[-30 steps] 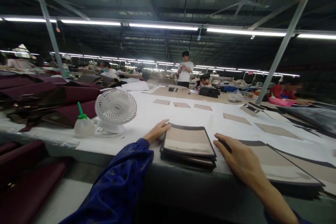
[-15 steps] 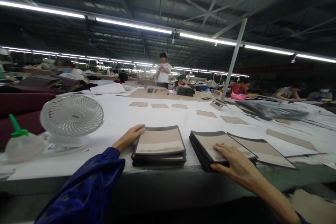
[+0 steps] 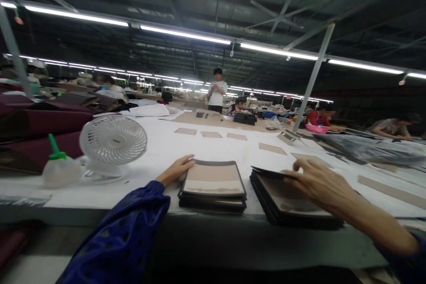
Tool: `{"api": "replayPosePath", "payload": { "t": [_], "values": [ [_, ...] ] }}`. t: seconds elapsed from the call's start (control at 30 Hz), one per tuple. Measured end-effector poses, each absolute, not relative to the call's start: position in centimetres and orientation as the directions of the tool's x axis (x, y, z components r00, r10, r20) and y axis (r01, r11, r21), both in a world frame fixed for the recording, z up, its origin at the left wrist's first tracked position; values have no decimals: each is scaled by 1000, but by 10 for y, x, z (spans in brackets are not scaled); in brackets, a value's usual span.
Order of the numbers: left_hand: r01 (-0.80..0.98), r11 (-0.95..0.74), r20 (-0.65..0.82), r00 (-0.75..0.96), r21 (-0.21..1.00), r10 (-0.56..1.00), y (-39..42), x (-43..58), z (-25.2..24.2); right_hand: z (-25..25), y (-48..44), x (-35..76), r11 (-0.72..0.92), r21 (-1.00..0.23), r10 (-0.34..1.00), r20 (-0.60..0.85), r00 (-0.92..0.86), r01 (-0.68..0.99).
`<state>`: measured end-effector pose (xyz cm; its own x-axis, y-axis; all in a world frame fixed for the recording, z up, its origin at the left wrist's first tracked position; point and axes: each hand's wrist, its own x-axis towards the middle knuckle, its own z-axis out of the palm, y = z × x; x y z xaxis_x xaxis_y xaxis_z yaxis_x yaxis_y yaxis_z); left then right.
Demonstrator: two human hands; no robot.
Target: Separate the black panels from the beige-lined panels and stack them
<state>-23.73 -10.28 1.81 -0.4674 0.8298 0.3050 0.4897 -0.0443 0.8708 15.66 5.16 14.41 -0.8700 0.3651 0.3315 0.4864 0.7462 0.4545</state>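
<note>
Two stacks of beige fabric panels with dark borders lie at the table's front edge. My left hand (image 3: 177,169) rests at the back left corner of the left stack (image 3: 213,182), its fingers stretched out against the edge. Over the right stack (image 3: 266,193), my right hand (image 3: 311,177) has its thumb and fingers closed at the edge of a dark-edged panel (image 3: 271,171). That panel is tilted up from the stack, seen nearly edge-on. My right hand and forearm hide part of the stack and the table behind it.
A white fan (image 3: 113,142) and a bottle with green spout (image 3: 61,171) stand left. Flat beige pieces (image 3: 211,134) lie across the white-covered table (image 3: 159,142). Maroon material (image 3: 43,128) is piled far left. A post (image 3: 314,77) rises behind; a person (image 3: 218,93) stands beyond.
My right hand has risen from lying on the right stack to gripping a panel's edge, now tilted up. The left hand stays at its stack. The view has shifted left.
</note>
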Motion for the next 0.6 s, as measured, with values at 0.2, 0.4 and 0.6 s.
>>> {"api": "replayPosePath", "payload": {
  "t": [0.2,0.4,0.6],
  "values": [
    [501,-74,326,-438,862,838,-101,-240,15,213,74,114,647,354,543,409,-734,676],
    [487,-83,327,-441,870,836,-102,-240,13,262,85,87,666,-1,602,592,-536,746],
    [481,-74,313,-438,873,843,-102,-240,14,232,44,62,571,-816,784,506,-360,95]
  ]
}}
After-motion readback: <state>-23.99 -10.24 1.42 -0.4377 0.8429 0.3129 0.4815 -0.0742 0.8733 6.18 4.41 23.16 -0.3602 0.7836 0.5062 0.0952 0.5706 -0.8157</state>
